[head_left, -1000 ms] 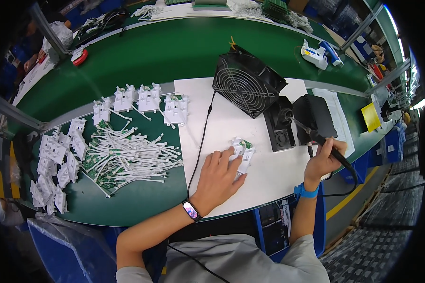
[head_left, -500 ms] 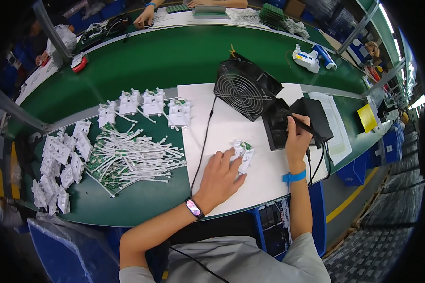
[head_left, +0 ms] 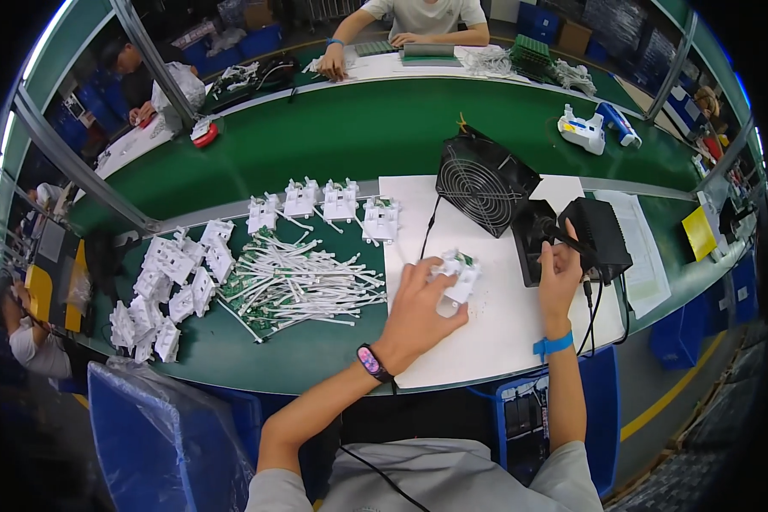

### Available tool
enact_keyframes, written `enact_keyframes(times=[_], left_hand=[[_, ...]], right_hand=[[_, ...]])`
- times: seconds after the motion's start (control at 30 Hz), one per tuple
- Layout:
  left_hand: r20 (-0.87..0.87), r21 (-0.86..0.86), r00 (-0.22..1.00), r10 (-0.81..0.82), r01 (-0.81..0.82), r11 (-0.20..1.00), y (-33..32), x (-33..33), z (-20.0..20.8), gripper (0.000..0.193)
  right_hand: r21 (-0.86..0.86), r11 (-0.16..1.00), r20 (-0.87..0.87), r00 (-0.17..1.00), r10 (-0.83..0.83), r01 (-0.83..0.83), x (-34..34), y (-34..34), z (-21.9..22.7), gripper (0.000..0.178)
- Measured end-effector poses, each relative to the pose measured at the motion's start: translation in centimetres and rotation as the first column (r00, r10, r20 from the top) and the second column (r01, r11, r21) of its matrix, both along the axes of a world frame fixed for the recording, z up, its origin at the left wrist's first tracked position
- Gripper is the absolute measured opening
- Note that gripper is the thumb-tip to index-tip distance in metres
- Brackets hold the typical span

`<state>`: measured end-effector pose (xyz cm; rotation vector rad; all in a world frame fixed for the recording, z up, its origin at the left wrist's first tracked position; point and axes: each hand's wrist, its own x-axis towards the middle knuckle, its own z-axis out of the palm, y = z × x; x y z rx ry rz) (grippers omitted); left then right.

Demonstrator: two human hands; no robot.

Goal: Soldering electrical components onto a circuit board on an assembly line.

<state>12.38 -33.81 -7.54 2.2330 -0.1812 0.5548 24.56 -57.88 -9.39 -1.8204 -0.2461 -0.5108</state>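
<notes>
On the white sheet (head_left: 503, 328), my left hand (head_left: 421, 309) curls around a small white plastic housing (head_left: 463, 280) with a bit of green circuit board, fingers at one side and thumb near its lower edge. My right hand (head_left: 559, 286) is closed on the black handle of what looks like a soldering iron (head_left: 575, 244), at a black stand (head_left: 529, 256). A black box (head_left: 604, 235) stands right beside it. Behind the housing is a black fan with a round wire grille (head_left: 484, 188). The iron's tip is hidden.
Left of the sheet lie a heap of white-wired green boards (head_left: 303, 282) and a pile of white housings (head_left: 166, 269). Several more housings (head_left: 341, 200) line the back edge. Papers (head_left: 636, 247) lie at right. Across the green belt (head_left: 341, 128), a co-worker's hand (head_left: 333, 61) works.
The view has shifted, so the bench sits farther right in the picture. My left fingers have drawn around the housing's left side. My right hand stays on the handle at the stand.
</notes>
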Motion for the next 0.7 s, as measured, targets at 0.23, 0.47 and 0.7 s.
enact_keyframes(times=[0.23,0.47,0.7], left_hand=[[0.113,-0.036,0.909,0.401,-0.400,0.916,6.2,3.2,2.3,0.037],[0.128,0.132,0.747,0.652,-0.665,0.735,12.9,3.9,2.6,0.036],[0.102,0.098,0.771,0.629,-0.637,0.765,13.2,4.5,1.6,0.040]], right_hand=[[0.072,0.997,0.026,0.999,0.019,-0.021,0.2,-0.2,-0.1,0.059],[0.137,0.990,0.013,0.999,0.041,-0.042,0.1,-0.5,-0.1,0.060],[0.069,0.997,-0.023,0.999,0.046,-0.045,0.2,-0.9,-0.5,0.059]])
